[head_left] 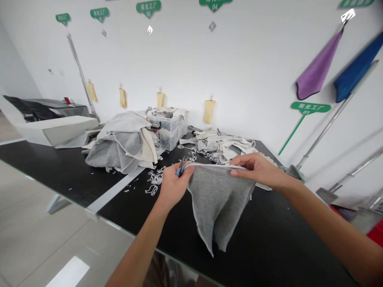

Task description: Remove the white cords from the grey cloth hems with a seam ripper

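A grey cloth piece (218, 191) with a pale stitched edge hangs from both hands above the black table. My left hand (174, 185) is closed round small blue thread snips (181, 168), their blades pointing up, and its thumb and fingers also grip the cloth's upper left corner. Between thumb and fingertips, my right hand (257, 169) pinches the top edge farther right. That edge is stretched between the two hands, while the lower part drapes in folds. Cut thread scraps (154, 181) lie on the table just left of my left hand.
A heap of grey cloth pieces (119, 139) sits at the left. Behind it stands a clear plastic bin (170, 133) filled with cloth. More grey and white pieces (221, 143) are piled beyond my hands. A white box (56, 127) rests at the table's (125, 219) far left.
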{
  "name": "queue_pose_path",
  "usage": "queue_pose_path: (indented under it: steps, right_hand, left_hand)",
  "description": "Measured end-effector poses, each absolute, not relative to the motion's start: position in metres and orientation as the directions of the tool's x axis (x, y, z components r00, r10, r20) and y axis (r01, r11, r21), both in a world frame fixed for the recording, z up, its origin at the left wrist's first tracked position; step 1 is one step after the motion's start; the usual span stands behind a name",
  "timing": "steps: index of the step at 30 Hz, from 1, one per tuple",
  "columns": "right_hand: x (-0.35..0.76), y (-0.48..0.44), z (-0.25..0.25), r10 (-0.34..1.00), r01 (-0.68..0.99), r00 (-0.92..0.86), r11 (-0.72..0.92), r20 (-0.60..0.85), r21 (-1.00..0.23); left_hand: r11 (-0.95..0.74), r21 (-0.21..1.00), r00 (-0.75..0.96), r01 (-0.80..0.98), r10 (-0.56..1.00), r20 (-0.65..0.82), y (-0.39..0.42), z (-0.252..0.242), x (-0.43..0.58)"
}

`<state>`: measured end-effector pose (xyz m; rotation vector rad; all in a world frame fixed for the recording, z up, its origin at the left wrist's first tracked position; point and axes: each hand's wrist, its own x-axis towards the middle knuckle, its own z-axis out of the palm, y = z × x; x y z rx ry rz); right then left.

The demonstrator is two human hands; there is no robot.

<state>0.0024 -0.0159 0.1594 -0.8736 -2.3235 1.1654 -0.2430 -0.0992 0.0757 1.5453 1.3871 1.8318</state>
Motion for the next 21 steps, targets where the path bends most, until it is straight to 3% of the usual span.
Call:
queue_pose_path:
  steps: [7,14,21]
  right_hand:
    - [0.034,-0.006,0.137,0.647,0.489,-0.760,0.498,-0.069,-0.716]
    - [0.079,0.006,0.110,0.773,0.558,-0.634,0.466,0.010,-0.686]
    - [0.117,-0.002,0.098,0.802,0.736,-0.554,0.597,0.224,-0.318]
  left_hand:
    - [-0.464,0.729,-0.407,0.503,0.617,0.674,-0.105,0.104,-0.252]
    - [-0.414,0.698,-0.493,0.584,0.502,0.710,-0.110,0.112,-0.274]
    - [-0.394,0.644,-0.471,0.656,0.453,0.757,-0.114,0.121,-0.277]
